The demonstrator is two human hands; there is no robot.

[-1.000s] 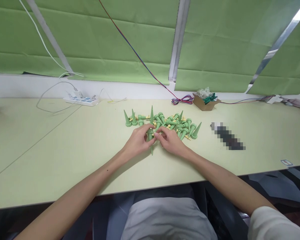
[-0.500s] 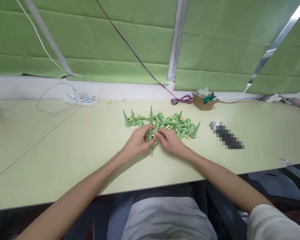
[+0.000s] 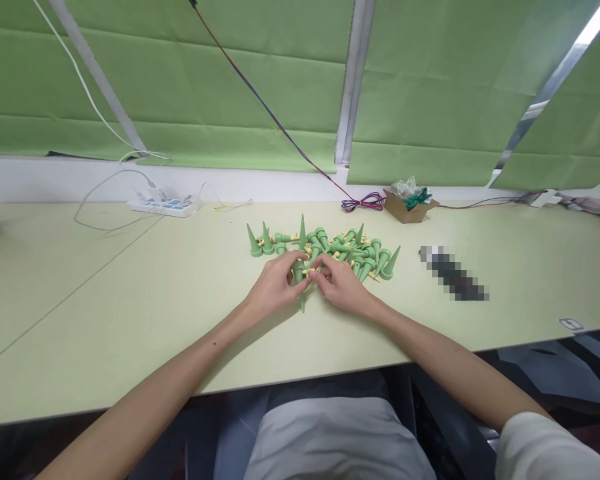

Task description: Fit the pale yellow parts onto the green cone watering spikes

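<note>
A: Hands first. What do we have?
B: Left hand (image 3: 275,285) clamped round a green spike (image 3: 299,269), tip pointing down toward us. Right hand (image 3: 343,285) has thumb and finger pinched on a yellow bit (image 3: 308,271) at the spike's side.
A: Where's the spike, exactly?
B: Over the table (image 3: 180,287), just on the near side of the pile (image 3: 366,268).
A: How far along do we put it?
B: Mid-piece, we'd judge. Yellow bit is up against the spike; we can't tell whether it's fully seated.
A: And the others?
B: Several in the pile show yellow bits, so we'd guess those are fitted. The standing cones (image 3: 253,247) at the left show none that we can make out, so maybe those are left. Too cluttered for us to count.
A: Both hands together?
B: Fingertips nearly meeting, both on the work.
</note>
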